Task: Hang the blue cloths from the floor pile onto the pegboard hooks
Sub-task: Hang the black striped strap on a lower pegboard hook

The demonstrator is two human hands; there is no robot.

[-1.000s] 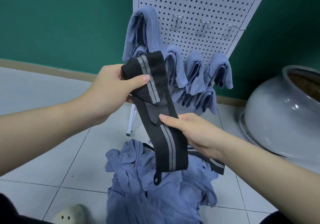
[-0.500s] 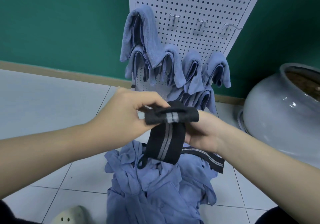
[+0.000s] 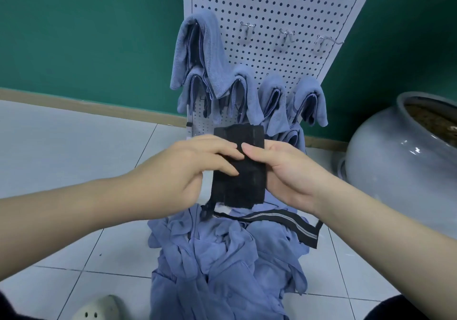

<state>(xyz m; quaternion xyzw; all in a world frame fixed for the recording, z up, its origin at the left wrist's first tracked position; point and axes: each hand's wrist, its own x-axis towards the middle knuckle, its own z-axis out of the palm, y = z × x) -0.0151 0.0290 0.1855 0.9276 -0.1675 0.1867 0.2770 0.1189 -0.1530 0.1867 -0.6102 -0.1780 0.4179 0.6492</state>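
Folded down on itself since a second ago, the black strap (image 3: 238, 168) has gone from a long hanging band to a short, thick, doubled packet held between both hands, and both hands have dropped from chest height to just above the floor pile (image 3: 222, 265); that reads as a stray item being tidied out of the way, not as progress on hanging, so I judge the count of hung cloths unaffected by this step. From the left: the left hand (image 3: 190, 171) lies across the packet's near face, its fingers (image 3: 222, 157) curled over the left edge and pressing on it; the packet itself stands roughly upright, long axis running top to bottom, a small loop dangling at its lower left corner; the right hand (image 3: 284, 171) grips the right edge, thumb on the front and the other digits hidden behind. Below, the blue cloths of the pile lie crumpled on the tiled floor (image 3: 61, 146), long axis running away from the viewer toward the pegboard (image 3: 284, 2), with a second black strap (image 3: 284, 223) draped across its far right part. Several hung cloths (image 3: 200, 54) droop from the lower and left hooks; three empty hooks (image 3: 286, 35) on the upper right remain free, so the task looks partly done.
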